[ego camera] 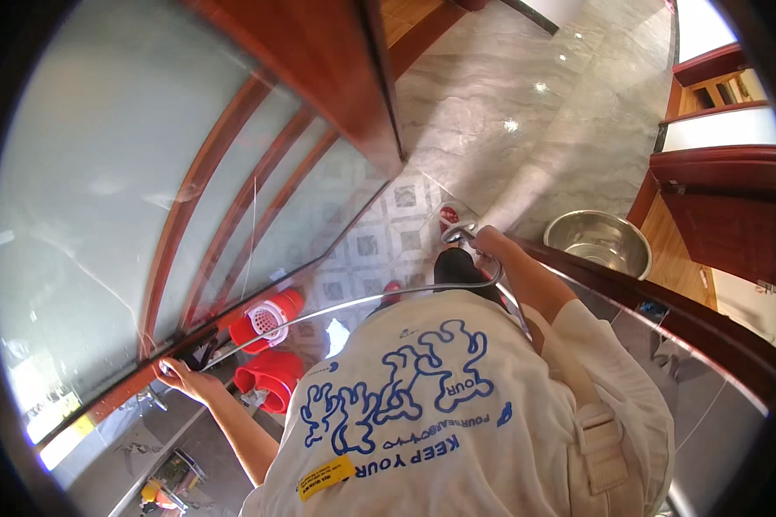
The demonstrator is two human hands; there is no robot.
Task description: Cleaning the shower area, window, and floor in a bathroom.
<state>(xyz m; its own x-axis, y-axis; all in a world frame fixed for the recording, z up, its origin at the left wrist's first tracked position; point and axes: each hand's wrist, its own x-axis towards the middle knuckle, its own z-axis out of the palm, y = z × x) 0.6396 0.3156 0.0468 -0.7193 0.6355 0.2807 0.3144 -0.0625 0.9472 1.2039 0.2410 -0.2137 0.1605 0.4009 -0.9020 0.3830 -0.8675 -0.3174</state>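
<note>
My right hand (491, 242) grips a chrome handheld shower head (458, 232) in front of my right leg. Its metal hose (362, 298) loops below that hand and runs across my body toward the left. With the arm stretched out, my left hand (191, 380) has its fingers on the wooden edge (119, 391) of a glass door. Close by those fingers is a dark door handle (200, 352). The door's large glass pane (103, 161) carries curved wooden bars (200, 174) and shows thin streaks.
Below the door stand a red mop bucket with a white wringer basket (268, 321) and another red bucket (271, 378). A stainless steel basin (598, 244) sits beyond the door frame (692, 310) at right. Patterned tiles (368, 245) meet a glossy marble-look floor (524, 97).
</note>
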